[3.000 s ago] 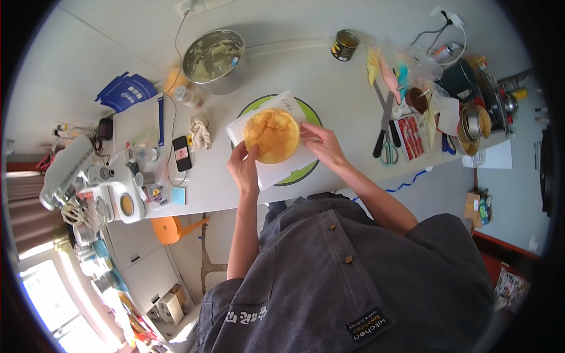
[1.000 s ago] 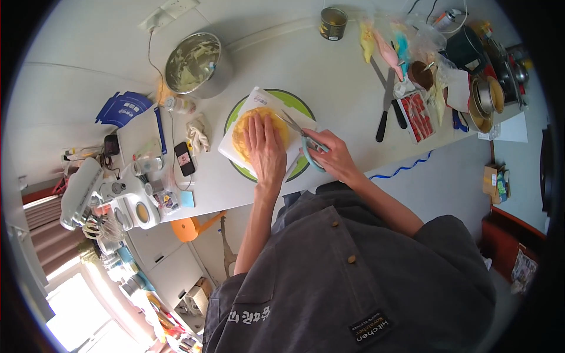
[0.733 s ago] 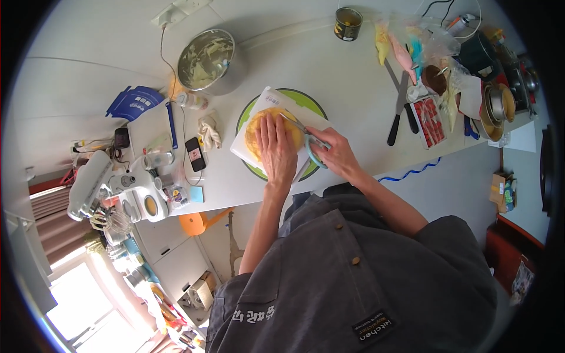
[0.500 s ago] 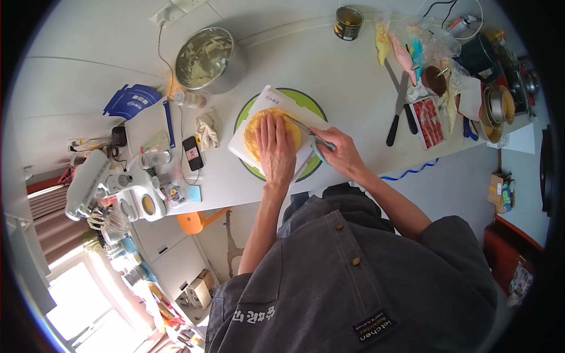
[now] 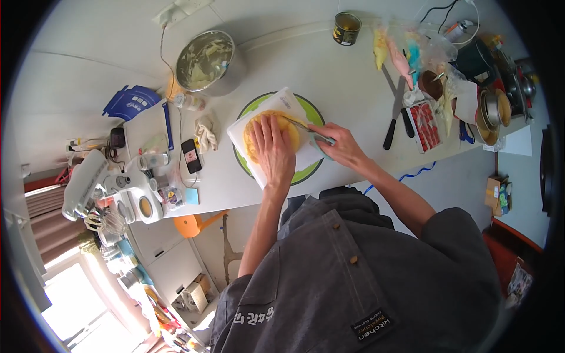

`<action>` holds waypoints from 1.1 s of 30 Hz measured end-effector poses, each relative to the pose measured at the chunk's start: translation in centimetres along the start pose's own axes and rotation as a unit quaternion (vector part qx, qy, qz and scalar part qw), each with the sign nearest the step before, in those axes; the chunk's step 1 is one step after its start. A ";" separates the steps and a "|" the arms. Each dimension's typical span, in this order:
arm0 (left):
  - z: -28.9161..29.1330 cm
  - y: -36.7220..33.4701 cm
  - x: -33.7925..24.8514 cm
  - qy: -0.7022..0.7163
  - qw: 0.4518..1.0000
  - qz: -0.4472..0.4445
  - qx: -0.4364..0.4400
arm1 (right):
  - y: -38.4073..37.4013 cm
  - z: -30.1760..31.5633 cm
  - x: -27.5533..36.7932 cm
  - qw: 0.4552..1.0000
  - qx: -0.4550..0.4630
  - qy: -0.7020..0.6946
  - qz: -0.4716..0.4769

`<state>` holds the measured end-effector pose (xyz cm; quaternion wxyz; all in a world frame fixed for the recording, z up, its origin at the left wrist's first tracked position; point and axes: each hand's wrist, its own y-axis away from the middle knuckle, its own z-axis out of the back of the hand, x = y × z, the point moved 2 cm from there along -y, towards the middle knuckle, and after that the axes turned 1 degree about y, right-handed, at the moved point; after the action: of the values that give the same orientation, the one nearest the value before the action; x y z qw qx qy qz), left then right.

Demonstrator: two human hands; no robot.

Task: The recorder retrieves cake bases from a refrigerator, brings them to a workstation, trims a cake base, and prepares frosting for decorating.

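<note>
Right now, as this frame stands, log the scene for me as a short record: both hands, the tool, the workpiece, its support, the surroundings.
Left hand: left hand, fingers laid over the cake
Right hand: right hand, gripping the scissors
Tool: scissors, blades at the cake's far right edge; depth unclear
Workpiece: round yellow cake
Support: white board on a green round mat
Left side: phone, cloth, metal bowl
Right side: black-handled knife

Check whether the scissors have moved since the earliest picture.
Yes: against the tray of red pieces, the scissors have gone left, from beside it to the cake, in the right hand.
</note>
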<state>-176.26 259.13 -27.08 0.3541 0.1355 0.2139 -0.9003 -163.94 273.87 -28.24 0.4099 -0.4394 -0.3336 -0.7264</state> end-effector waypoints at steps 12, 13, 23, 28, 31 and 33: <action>0.9 -0.5 1.8 0.073 0.989 -0.129 0.028 | -1.1 1.0 0.0 0.998 0.038 0.051 0.003; 1.0 -0.7 1.5 0.087 0.992 -0.089 0.019 | -1.4 0.7 0.3 0.998 0.038 0.051 0.004; 0.5 -0.6 0.4 0.116 0.988 -0.098 -0.020 | -1.3 0.8 0.0 0.999 0.032 0.037 -0.011; 1.3 -0.9 1.1 0.159 0.978 -0.137 -0.002 | -2.3 0.2 -0.4 1.000 0.026 -0.009 0.007; 1.0 -0.7 0.5 0.171 0.981 -0.087 0.007 | -1.0 1.1 -0.4 0.998 0.044 0.041 -0.001; 0.1 -0.7 -0.8 0.031 0.999 0.000 -0.045 | -0.6 1.2 -0.2 0.998 0.033 0.052 -0.001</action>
<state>-176.13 260.00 -26.48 0.3528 0.1475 0.2648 -0.8852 -163.98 275.22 -28.05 0.4402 -0.3865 -0.3365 -0.7373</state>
